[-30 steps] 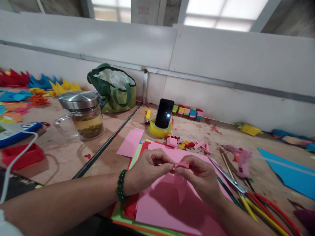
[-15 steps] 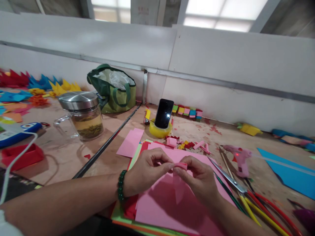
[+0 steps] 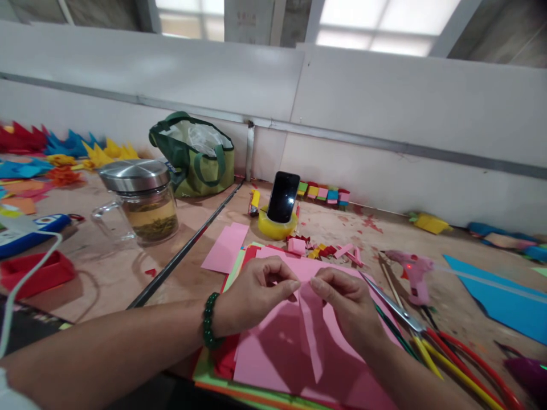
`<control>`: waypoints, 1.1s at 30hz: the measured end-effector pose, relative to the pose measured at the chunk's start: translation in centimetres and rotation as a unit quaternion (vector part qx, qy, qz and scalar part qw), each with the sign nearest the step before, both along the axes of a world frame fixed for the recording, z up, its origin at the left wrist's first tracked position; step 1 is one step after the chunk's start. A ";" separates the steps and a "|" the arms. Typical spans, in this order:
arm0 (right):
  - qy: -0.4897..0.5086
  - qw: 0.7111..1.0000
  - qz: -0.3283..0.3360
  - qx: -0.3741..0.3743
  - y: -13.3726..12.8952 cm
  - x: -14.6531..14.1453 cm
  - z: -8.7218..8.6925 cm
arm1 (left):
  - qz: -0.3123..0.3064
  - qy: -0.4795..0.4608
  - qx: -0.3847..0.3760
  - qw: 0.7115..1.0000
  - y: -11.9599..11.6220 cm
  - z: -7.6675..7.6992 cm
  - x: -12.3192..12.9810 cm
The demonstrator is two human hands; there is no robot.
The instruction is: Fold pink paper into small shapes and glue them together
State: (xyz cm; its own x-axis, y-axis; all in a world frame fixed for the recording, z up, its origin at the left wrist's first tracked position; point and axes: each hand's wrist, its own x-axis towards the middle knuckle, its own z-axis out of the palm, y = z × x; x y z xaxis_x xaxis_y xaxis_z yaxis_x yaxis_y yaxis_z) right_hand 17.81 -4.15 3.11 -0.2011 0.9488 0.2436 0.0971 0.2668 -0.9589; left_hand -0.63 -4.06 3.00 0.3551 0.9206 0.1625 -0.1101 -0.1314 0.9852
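Observation:
A pink paper strip [image 3: 313,330] hangs down between my hands, its lower end loose over the pink paper sheet [image 3: 269,364]. My left hand [image 3: 262,290], with a green bead bracelet [image 3: 209,320] on its wrist, pinches the strip's top from the left between thumb and forefinger. From the right, my right hand [image 3: 348,299] pinches the same top edge. Both hands are closed, close together above the paper stack. The part of the strip inside the fingertips is hidden.
Scissors [image 3: 412,322] lie right of my right hand, beside a pink glue gun [image 3: 412,270]. Ahead, a phone [image 3: 284,196] leans in a yellow tape roll [image 3: 277,226], near small paper pieces [image 3: 297,246]. A glass tea mug [image 3: 151,216] and green bag [image 3: 209,171] stand left.
The pink strip's folded or curled top has opened out, and more of its length now hangs down. My fingertips have shifted slightly apart at its top.

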 end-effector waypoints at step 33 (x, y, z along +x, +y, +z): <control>0.192 0.972 -0.069 -0.117 0.0 -2.0 -1.0 | -0.083 0.099 -0.097 0.987 -0.1 -1.8 1.6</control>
